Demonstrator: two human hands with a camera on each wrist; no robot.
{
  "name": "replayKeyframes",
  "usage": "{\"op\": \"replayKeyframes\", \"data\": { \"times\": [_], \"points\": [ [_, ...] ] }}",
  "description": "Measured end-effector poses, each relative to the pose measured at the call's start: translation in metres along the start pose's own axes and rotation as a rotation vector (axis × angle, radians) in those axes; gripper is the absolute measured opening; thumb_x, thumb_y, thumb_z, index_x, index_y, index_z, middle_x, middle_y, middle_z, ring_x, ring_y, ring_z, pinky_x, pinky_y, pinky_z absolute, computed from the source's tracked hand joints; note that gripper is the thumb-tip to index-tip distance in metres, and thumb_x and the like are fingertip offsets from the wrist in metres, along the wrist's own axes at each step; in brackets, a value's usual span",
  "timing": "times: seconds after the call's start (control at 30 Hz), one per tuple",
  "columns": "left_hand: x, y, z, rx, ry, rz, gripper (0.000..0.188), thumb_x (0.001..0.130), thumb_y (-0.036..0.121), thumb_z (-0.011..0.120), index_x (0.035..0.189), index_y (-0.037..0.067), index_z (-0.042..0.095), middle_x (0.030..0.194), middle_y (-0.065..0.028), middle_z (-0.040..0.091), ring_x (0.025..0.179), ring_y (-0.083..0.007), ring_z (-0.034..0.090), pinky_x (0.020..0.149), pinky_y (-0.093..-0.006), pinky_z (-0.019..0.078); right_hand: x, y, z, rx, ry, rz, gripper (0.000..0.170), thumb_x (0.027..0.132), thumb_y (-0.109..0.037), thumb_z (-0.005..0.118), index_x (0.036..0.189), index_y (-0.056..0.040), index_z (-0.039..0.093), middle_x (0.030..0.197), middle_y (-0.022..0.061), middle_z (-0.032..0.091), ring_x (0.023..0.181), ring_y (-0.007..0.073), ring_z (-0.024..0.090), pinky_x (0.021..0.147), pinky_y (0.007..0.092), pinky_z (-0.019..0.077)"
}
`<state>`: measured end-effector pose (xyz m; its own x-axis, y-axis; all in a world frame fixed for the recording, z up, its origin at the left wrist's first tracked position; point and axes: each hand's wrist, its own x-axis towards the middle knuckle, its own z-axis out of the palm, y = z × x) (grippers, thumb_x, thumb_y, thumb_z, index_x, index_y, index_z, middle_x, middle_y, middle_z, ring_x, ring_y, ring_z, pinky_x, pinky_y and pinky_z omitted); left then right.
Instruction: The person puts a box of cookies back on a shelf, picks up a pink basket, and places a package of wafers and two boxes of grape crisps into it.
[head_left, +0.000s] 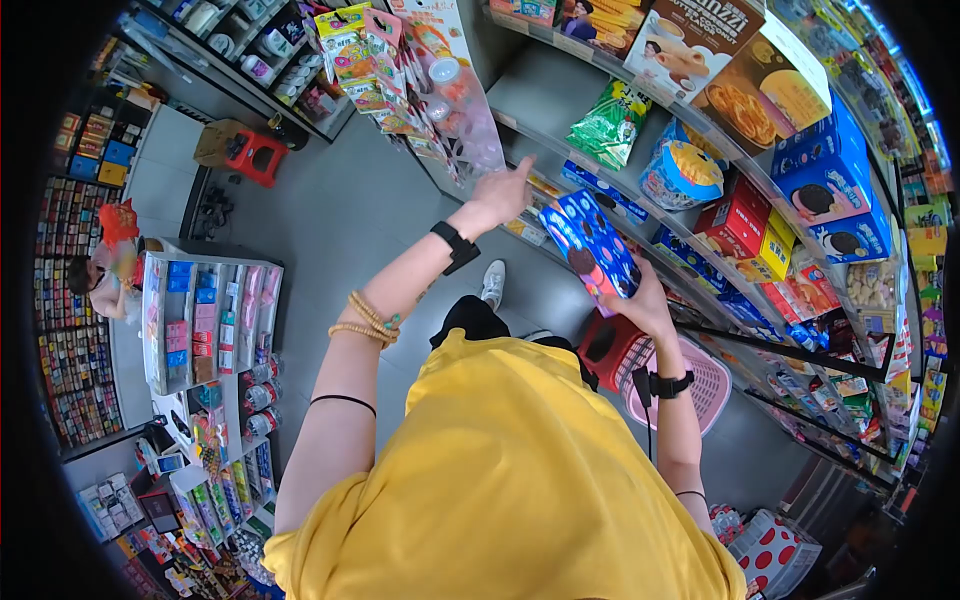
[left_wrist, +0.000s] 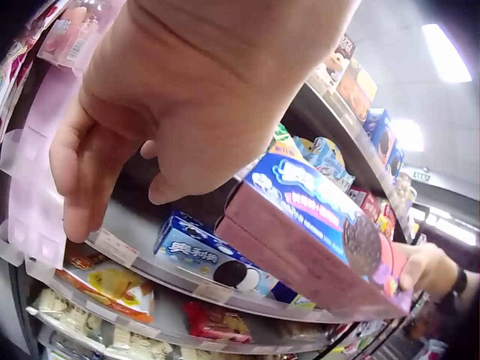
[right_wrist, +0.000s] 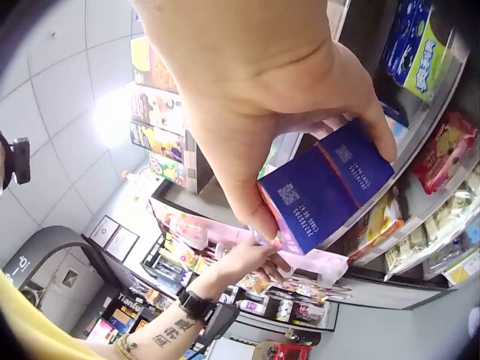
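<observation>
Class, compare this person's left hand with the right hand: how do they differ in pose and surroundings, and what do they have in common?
The left hand holds nothing, while the right hand grips blue cookie boxes. The left hand is beside the pink display strip; the right hand is farther from it. Beaded bracelets circle the left hand's arm, but none show on the right's. Both wear black wristbands.

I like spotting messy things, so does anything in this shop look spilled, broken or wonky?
Nothing looks spilled or broken that I can see. The blue cookie pack is tilted, but that's because the right hand holds it in the air, off the shelf.
</observation>
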<state>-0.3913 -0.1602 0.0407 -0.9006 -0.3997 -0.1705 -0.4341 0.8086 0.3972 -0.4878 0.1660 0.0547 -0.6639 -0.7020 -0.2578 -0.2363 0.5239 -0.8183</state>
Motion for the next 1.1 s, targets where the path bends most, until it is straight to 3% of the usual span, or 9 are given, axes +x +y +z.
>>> {"op": "replayKeyframes", "data": {
  "times": [0.07,0.2,0.3,0.4,0.57,0.73,0.83,0.97,1.1],
  "points": [
    [0.021,-0.015,0.007,0.108,0.041,-0.033,0.062,0.092,0.022,0.056,0.149,0.009,0.033,0.092,-0.0228,0.071,0.087,-0.0406,0.07,0.077,-0.0527,0.0534,0.024,-0.009,0.013,0.006,0.039,-0.045,0.1,0.055,-0.039,0.087,0.135,0.0074,0.048,0.12,0.0222,0.063,0.11,0.0296,0.063,0.099,0.0364,0.0461],
    [0.038,-0.048,0.017,0.312,0.115,-0.04,0.057,0.091,0.022,0.058,0.144,0.01,0.04,0.09,-0.0183,0.073,0.085,-0.0344,0.072,0.073,-0.0459,0.0561,0.064,-0.031,0.026,-0.105,-0.003,0.052,0.104,0.054,-0.047,0.085,0.134,0.0103,0.049,0.126,0.0252,0.061,0.117,0.0349,0.061,0.101,0.0379,0.0455],
    [0.03,-0.054,0.012,0.373,0.054,-0.079,0.049,0.089,0.013,0.056,0.138,0.009,0.046,0.095,-0.0177,0.073,0.088,-0.0319,0.073,0.073,-0.0447,0.0573,0.092,-0.03,0.04,-0.179,-0.014,0.022,0.108,0.054,-0.051,0.084,0.134,0.0115,0.048,0.128,0.0275,0.06,0.118,0.0363,0.06,0.102,0.0386,0.0454],
    [0.021,-0.059,0.011,0.35,0.018,-0.105,0.049,0.088,0.02,0.064,0.133,0.012,0.047,0.087,-0.0171,0.072,0.082,-0.0357,0.072,0.072,-0.0453,0.0566,0.114,-0.041,0.05,-0.221,-0.038,0.05,0.11,0.053,-0.053,0.083,0.134,0.0128,0.047,0.128,0.0285,0.059,0.119,0.0369,0.058,0.103,0.0388,0.0455],
    [-0.007,-0.065,0.017,0.36,0.155,-0.074,0.043,0.087,0.021,0.064,0.127,0.015,0.05,0.091,-0.0169,0.07,0.08,-0.036,0.071,0.068,-0.0445,0.057,0.141,-0.057,0.073,-0.379,0.025,0.069,0.103,0.055,-0.05,0.084,0.129,0.0111,0.048,0.126,0.0282,0.058,0.119,0.0389,0.057,0.102,0.0402,0.0465],
    [-0.021,-0.07,0.03,0.383,0.153,-0.104,0.041,0.086,0.019,0.063,0.126,0.018,0.052,0.09,-0.0155,0.071,0.079,-0.0325,0.073,0.064,-0.0451,0.0568,0.163,-0.065,0.107,-0.542,0.122,-0.096,0.094,0.063,-0.046,0.084,0.13,0.0076,0.045,0.128,0.0259,0.056,0.121,0.04,0.054,0.106,0.0428,0.0413],
    [-0.022,-0.066,0.028,0.329,0.173,-0.095,0.029,0.09,0.013,0.055,0.118,0.019,0.056,0.084,-0.0135,0.072,0.072,-0.0305,0.073,0.059,-0.0437,0.0565,0.172,-0.076,0.124,-0.569,0.302,-0.307,0.077,0.069,-0.054,0.082,0.113,0.0041,0.057,0.11,0.0254,0.065,0.105,0.0427,0.062,0.095,0.0467,0.0487],
    [-0.023,-0.066,0.031,0.341,0.268,-0.075,0.029,0.087,0.013,0.058,0.116,0.016,0.057,0.082,-0.0135,0.071,0.075,-0.0324,0.073,0.06,-0.0444,0.0563,0.187,-0.061,0.131,-0.762,0.326,-0.325,0.099,0.066,-0.049,0.085,0.134,0.0093,0.042,0.132,0.0283,0.052,0.123,0.0424,0.05,0.109,0.0454,0.0379],
    [-0.028,-0.061,0.023,0.346,0.218,-0.086,0.034,0.085,0.013,0.062,0.119,0.014,0.056,0.086,-0.0138,0.071,0.078,-0.0312,0.073,0.063,-0.0442,0.0565,0.185,-0.06,0.13,-0.763,0.341,-0.343,0.096,0.064,-0.039,0.088,0.135,0.0065,0.043,0.132,0.0271,0.053,0.123,0.0421,0.051,0.106,0.0463,0.0406]
  ]
}}
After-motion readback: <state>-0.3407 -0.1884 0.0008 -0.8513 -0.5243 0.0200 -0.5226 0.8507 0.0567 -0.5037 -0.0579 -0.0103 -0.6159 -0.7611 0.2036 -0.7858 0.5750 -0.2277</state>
